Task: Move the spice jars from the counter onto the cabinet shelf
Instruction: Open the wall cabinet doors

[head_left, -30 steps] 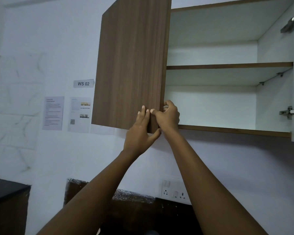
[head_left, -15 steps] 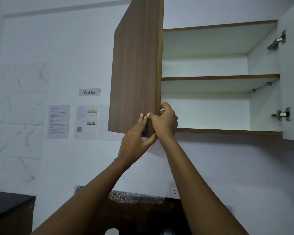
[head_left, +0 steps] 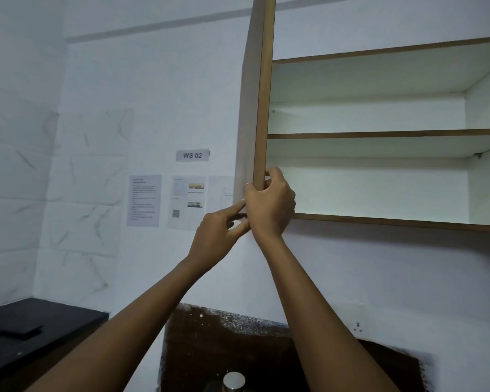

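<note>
Overhead, cabinet (head_left: 365, 188) open, two shelves (head_left: 379, 134); right hand (head_left: 269, 206) grips door edge (head_left: 262, 108).

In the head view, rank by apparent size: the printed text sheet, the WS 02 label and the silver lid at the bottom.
1. Printed text sheet, largest.
2. WS 02 label and silver lid look about alike; the lid sits nearer the camera, so I won't rank them.

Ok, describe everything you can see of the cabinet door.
The cabinet door is swung open and seen almost edge-on: an upright brown wood-look edge band, with a narrow pale strip of one face left of it. Its top runs out of frame. The right hand grips its lower end, fingers curled round it; the left hand touches the pale face with a straight forefinger.
</note>
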The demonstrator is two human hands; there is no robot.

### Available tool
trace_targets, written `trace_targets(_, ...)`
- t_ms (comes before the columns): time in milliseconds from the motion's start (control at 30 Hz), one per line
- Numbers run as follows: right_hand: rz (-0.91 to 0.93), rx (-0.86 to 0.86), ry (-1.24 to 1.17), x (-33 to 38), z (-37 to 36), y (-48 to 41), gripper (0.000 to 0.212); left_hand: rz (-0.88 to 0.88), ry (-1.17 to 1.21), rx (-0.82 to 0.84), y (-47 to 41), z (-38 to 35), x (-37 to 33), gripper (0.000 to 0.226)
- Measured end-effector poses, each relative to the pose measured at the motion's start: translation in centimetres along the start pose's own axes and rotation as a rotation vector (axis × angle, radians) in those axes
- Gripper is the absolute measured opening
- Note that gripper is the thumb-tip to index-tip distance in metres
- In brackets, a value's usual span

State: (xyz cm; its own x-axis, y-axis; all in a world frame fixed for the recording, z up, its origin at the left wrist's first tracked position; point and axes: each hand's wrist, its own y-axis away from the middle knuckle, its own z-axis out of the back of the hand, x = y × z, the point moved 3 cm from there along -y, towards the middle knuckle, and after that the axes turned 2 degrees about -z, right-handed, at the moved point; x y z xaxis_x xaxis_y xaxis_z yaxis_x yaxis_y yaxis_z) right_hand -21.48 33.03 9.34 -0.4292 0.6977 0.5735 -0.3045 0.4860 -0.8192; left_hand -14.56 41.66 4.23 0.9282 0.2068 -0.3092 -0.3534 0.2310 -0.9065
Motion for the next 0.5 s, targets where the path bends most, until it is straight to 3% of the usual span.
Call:
trace_targets(100, 0.034, -0.115, 0.016, 1.3, -2.4, 1.3, 0.017, 0.047, 0.008, -0.009, 0.6, 2.6, 0.8, 0.035)
trace_targets(333, 0.115, -0.119, 0.081, 3.8, -7.4, 3.1, 0.021, 0.148, 0.007, -0.014, 1.4, 7.9, 2.5, 0.016)
trace_targets(500, 0.184, -0.080, 0.166, 5.1, -10.7, 4.2, 0.021, 0.284, 0.116, -0.070, 2.7, 10.2, 4.1, 0.024)
